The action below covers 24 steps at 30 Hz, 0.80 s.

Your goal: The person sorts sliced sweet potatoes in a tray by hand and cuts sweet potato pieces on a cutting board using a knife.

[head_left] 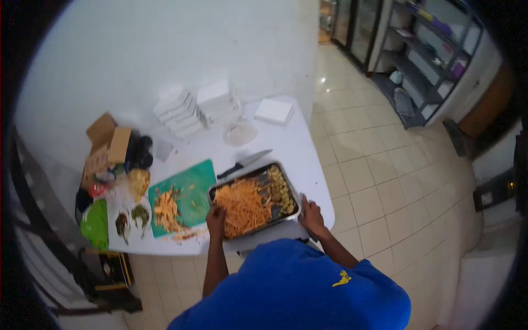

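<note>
A dark baking tray (250, 232) lies near the table's front edge. Orange strips that look like cut carrot (242, 206) fill its left and middle. Pale browned chunks (281, 191) line its right side. My left hand (216, 218) is at the tray's left rim, fingers bent together beside the strips; whatever they pinch is hidden. Just off the tray's right end, my right hand (312, 218) is closed around a thin greyish object, too unclear to name. Behind the tray lies a black-handled knife (245, 163), touched by neither hand.
A green cutting board (192, 190) with orange peelings (166, 212) lies left of the tray. Two small plates of vegetables (141, 215), a green bag (95, 225) and an open cardboard box (110, 146) stand farther left. White boxes (214, 98) are stacked along the wall.
</note>
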### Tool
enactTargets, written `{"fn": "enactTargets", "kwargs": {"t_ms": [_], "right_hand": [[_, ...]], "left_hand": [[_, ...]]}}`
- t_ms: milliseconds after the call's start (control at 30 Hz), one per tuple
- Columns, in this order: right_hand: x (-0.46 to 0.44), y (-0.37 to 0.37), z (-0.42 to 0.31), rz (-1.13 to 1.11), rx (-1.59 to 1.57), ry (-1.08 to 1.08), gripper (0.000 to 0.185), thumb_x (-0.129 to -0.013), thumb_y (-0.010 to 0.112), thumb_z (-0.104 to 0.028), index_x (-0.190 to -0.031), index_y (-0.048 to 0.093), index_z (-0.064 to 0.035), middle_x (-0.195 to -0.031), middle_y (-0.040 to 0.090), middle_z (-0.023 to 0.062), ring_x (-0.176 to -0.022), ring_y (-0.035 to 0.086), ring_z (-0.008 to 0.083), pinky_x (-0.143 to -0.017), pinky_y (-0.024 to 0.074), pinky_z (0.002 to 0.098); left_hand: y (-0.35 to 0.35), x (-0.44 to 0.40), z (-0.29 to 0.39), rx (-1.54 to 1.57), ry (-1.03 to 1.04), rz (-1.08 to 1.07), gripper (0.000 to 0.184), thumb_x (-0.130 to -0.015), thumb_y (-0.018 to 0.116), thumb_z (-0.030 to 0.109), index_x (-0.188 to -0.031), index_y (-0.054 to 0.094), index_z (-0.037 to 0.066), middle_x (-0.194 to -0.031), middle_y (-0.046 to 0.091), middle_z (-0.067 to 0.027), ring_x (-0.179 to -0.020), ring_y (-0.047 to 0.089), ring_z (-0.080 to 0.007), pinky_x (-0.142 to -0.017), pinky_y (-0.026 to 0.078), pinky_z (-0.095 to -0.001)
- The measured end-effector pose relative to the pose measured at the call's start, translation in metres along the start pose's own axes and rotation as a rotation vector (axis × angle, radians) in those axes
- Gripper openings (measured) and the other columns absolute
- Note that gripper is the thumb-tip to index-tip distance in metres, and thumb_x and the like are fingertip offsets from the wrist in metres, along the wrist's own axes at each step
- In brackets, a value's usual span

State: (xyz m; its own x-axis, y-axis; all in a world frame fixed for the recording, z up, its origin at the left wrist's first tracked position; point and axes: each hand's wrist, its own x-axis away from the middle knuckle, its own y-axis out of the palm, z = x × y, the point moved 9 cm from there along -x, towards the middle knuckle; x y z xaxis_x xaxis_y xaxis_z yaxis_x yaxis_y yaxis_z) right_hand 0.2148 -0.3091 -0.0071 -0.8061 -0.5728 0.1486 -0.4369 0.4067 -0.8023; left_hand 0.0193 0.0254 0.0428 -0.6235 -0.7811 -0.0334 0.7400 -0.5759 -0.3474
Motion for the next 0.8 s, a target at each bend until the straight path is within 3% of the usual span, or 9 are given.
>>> {"fn": "enactTargets", "kwargs": {"t_ms": [100,167,267,367,400,500,633,733,800], "right_hand": [[-0.002,0.009,0.004,0.003,0.004,0.028,0.082,-0.072,0.064,-0.010,-0.144,0.023,-0.0064,-0.104,0.052,0.0247,-0.094,0.051,0.0424,-0.081,0.0442,0.0475],[-0.003,0.023,0.012,0.048,-0.007,-0.143,0.084,-0.076,0.063,-0.013,-0.146,0.017,-0.0071,-0.107,0.050,0.0265,-0.092,0.050,0.0412,-0.081,0.0428,0.0485],[0.004,0.014,0.011,0.007,-0.087,-0.149,0.082,-0.078,0.062,-0.011,-0.145,0.017,-0.0051,-0.109,0.049,0.0273,-0.098,0.050,0.0417,-0.088,0.0413,0.0473],[0.018,0.009,0.011,-0.073,-0.059,-0.045,0.083,-0.077,0.064,-0.008,-0.145,0.017,-0.0060,-0.111,0.047,0.0266,-0.100,0.050,0.0424,-0.089,0.0419,0.0468],[0.022,0.010,0.011,-0.074,-0.045,-0.039,0.083,-0.077,0.064,-0.008,-0.145,0.018,-0.0065,-0.112,0.047,0.0267,-0.101,0.050,0.0420,-0.089,0.0422,0.0467],[0.033,0.009,0.014,-0.028,-0.050,-0.057,0.081,-0.077,0.064,-0.009,-0.145,0.020,-0.0072,-0.113,0.046,0.0266,-0.103,0.049,0.0408,-0.089,0.0430,0.0464],[0.037,0.000,0.011,0.047,-0.113,-0.005,0.076,-0.079,0.062,-0.010,-0.144,0.023,-0.0066,-0.115,0.046,0.0252,-0.106,0.049,0.0388,-0.089,0.0442,0.0451],[0.041,-0.007,0.010,0.132,-0.172,0.080,0.073,-0.080,0.061,-0.009,-0.144,0.025,-0.0058,-0.116,0.047,0.0233,-0.106,0.050,0.0355,-0.087,0.0456,0.0415],[0.047,-0.006,0.010,0.197,-0.180,0.088,0.074,-0.079,0.063,-0.010,-0.143,0.026,-0.0040,-0.115,0.047,0.0229,-0.104,0.051,0.0337,-0.085,0.0463,0.0404]], "left_hand": [[0.011,0.001,0.015,0.004,0.000,0.040,0.028,-0.079,0.069,0.025,-0.087,0.064,-0.001,-0.082,0.065,-0.0131,-0.075,0.062,-0.0235,-0.067,0.047,-0.0351],[0.011,-0.005,0.017,-0.610,0.126,0.035,0.033,-0.078,0.068,0.032,-0.095,0.065,0.003,-0.098,0.065,-0.0150,-0.089,0.062,-0.0318,-0.077,0.048,-0.0389],[-0.024,-0.006,-0.012,-0.460,-0.089,0.210,0.031,-0.075,0.072,0.027,-0.095,0.065,0.005,-0.093,0.062,-0.0144,-0.084,0.061,-0.0307,-0.074,0.048,-0.0415],[-0.063,-0.012,-0.056,-0.661,-0.085,0.315,0.029,-0.075,0.071,0.024,-0.097,0.065,0.007,-0.097,0.061,-0.0144,-0.085,0.061,-0.0296,-0.076,0.048,-0.0429],[-0.074,-0.015,-0.068,-0.643,-0.160,0.292,0.033,-0.075,0.067,0.022,-0.104,0.062,0.008,-0.104,0.058,-0.0144,-0.101,0.055,-0.0322,-0.088,0.044,-0.0418],[-0.096,-0.044,-0.091,-0.701,-0.025,0.331,0.041,-0.075,0.068,0.021,-0.112,0.058,0.008,-0.114,0.053,-0.0164,-0.104,0.052,-0.0333,-0.089,0.043,-0.0424],[-0.078,-0.096,-0.119,-0.934,0.128,0.045,0.058,-0.076,0.068,0.022,-0.128,0.048,0.008,-0.137,0.040,-0.0180,-0.126,0.040,-0.0357,-0.099,0.041,-0.0417],[-0.073,-0.096,-0.119,-0.960,-0.006,-0.250,0.051,-0.082,0.062,0.017,-0.130,0.047,0.008,-0.140,0.038,-0.0193,-0.130,0.037,-0.0353,-0.099,0.042,-0.0413],[-0.078,-0.089,-0.125,-0.910,0.078,-0.237,0.044,-0.083,0.059,0.011,-0.127,0.051,0.007,-0.137,0.042,-0.0186,-0.126,0.042,-0.0348,-0.097,0.045,-0.0419]]}}
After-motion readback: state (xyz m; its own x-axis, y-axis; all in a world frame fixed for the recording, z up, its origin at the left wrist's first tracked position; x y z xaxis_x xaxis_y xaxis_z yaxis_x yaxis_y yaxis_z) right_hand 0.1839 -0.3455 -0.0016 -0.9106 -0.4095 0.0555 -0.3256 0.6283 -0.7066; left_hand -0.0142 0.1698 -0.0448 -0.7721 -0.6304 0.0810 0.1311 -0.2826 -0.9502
